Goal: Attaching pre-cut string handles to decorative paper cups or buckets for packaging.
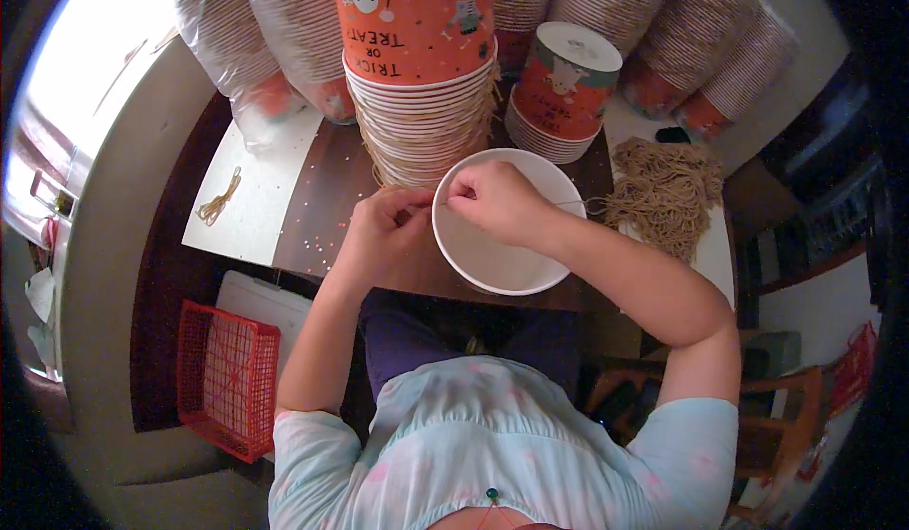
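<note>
A white-lined paper bucket [511, 263] stands mouth up at the table's front edge. My right hand [494, 200] reaches over its right rim into the mouth, thumb and fingers pinched against the inside of the left wall. Just outside that same wall, my left hand [390, 219] is closed, its fingertips pressed to the bucket near the rim. What either pinch holds is too small to tell. A thin tan cord [571, 202] shows at the bucket's right wall, near a heap of tan cords [668, 194].
Behind the bucket rises a tall upside-down stack of orange printed buckets [417, 33] with cords hanging from it. A shorter stack [568, 85] stands to its right. Plastic-wrapped stacks [294, 28] line the back. Loose cord [220, 198] lies left; a red basket [229, 378] sits below.
</note>
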Action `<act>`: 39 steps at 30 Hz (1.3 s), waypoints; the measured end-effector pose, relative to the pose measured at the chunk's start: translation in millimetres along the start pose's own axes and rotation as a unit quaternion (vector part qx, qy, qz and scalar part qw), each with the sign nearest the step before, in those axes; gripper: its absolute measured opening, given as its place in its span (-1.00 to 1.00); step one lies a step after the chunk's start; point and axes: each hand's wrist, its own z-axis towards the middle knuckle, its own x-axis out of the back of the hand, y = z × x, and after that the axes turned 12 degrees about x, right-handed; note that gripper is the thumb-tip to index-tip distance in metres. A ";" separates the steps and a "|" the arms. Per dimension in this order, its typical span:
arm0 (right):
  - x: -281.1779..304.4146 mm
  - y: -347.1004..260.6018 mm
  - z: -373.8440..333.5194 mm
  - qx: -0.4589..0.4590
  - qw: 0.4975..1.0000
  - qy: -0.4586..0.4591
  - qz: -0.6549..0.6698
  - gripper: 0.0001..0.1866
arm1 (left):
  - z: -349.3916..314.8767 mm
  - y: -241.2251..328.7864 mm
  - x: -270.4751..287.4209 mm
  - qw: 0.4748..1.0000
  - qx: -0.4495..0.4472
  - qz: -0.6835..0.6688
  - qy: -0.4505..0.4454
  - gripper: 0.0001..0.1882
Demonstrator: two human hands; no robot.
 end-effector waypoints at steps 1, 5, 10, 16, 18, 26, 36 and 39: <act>-1.9 1.5 0.7 0.000 1.000 0.000 0.000 -0.86 | 0.7 -0.4 -0.1 1.000 -0.002 0.007 -0.003 -0.79; -3.1 2.9 -0.9 0.047 0.999 0.009 -0.005 -0.86 | -1.5 15.8 -3.3 0.998 -0.035 0.054 -0.018 -0.79; 15.5 -12.6 -20.4 -0.004 0.997 -0.067 -0.024 -0.82 | -20.4 30.1 -28.2 0.977 -0.115 0.157 0.088 -0.94; 54.2 -64.1 -89.6 0.046 0.986 -0.140 -0.077 -0.17 | -43.5 37.2 -27.9 0.999 0.049 -0.007 -0.016 -0.92; 45.0 -62.0 -106.3 0.090 0.980 -0.096 -0.148 -0.20 | -51.9 31.9 -23.6 0.990 0.076 -0.104 -0.054 -0.92; 13.0 -50.0 -126.8 0.144 0.920 0.116 -0.345 -0.63 | -74.7 29.8 -36.3 0.917 0.019 -0.383 -0.114 -0.89; -76.2 -23.5 -152.0 0.172 0.943 0.275 -0.073 -0.80 | -117.7 7.6 -88.3 0.894 0.025 -0.444 -0.053 -0.91; -57.5 -28.3 -151.8 0.113 0.971 0.203 0.053 -0.80 | -109.1 4.8 -88.3 0.922 -0.050 -0.381 -0.049 -0.92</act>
